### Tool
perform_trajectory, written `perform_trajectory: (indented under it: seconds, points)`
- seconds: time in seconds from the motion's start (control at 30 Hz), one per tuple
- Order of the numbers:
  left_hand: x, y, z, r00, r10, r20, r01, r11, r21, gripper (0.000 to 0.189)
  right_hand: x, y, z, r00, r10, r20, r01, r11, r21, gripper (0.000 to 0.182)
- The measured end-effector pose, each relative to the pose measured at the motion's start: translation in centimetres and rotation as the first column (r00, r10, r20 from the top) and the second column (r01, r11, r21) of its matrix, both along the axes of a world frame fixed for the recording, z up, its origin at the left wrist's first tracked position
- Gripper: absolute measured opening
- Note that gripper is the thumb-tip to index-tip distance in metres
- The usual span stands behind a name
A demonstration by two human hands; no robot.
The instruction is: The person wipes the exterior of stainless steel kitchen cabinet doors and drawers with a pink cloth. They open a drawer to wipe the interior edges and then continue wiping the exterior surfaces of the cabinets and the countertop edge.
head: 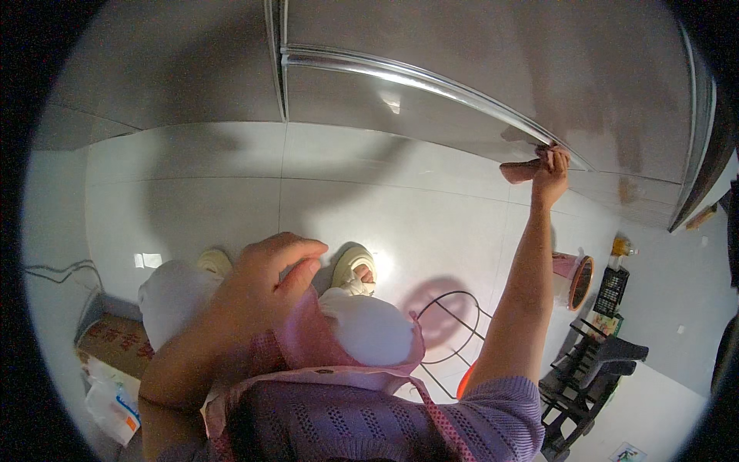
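At the far right, my right hand (553, 173) grips a brownish-pink cloth (519, 171), part of which hangs out to the left of the fingers. It presses against the lower right end of a shiny metal rail (404, 81) on a grey cabinet front (462, 34). My left hand (283, 268) hovers before my body, holding nothing, with thumb and forefinger slightly apart. Below it are my legs, a pink apron (306, 341) and a pale slipper (353, 267) on the light tiled floor (231, 196).
To the right stand a round black wire rack (478, 312), a pink waste bin (566, 265), a bottle of yellow liquid (622, 246), a black plastic crate (613, 289) and a black shelf rack (583, 369). A cardboard box (112, 341) and a plastic bag (109, 398) lie at lower left.
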State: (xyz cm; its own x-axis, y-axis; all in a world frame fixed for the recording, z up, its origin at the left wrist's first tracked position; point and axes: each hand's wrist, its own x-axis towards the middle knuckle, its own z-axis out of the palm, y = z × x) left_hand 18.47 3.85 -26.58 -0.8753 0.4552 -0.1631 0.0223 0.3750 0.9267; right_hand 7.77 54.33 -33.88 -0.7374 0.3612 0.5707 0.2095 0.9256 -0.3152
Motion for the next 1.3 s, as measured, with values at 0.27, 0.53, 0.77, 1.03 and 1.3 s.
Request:
perform_trajectory:
  seconds: [0.27, 0.53, 0.77, 1.03, 1.3]
  points:
    - [-0.9, 0.9, -1.1, 0.996, -0.006, -0.093, -0.002, 0.997, -0.082, 0.019, 1.3, -1.6, 2.5, 0.977, 0.045, -0.209, -0.209, 0.410, -0.888, 0.024]
    - [-4.1, 2.6, 0.3, 0.987, -0.145, -0.075, 0.142, 0.989, -0.041, 0.026, 5.4, -14.0, 1.9, 0.882, 0.127, -0.453, -0.354, -0.454, -0.818, 0.020]
    - [-5.8, 5.4, -2.8, 0.995, -0.097, 0.030, 0.093, 0.989, 0.111, 0.082, 6.4, -24.5, 2.1, 0.922, 0.148, -0.358, -0.135, -0.743, -0.655, 0.027]
    - [-6.2, 4.8, -4.7, 0.980, -0.136, 0.147, 0.072, 0.924, 0.376, 0.093, 6.8, -28.1, 5.4, 0.808, 0.209, -0.552, -0.135, -0.845, -0.517, 0.044]
    - [-7.2, 3.3, -1.4, 0.763, -0.368, 0.531, 0.183, 0.911, 0.368, 0.035, 6.7, -25.2, 4.0, 0.946, 0.236, -0.224, -0.104, -0.434, -0.895, 0.045]
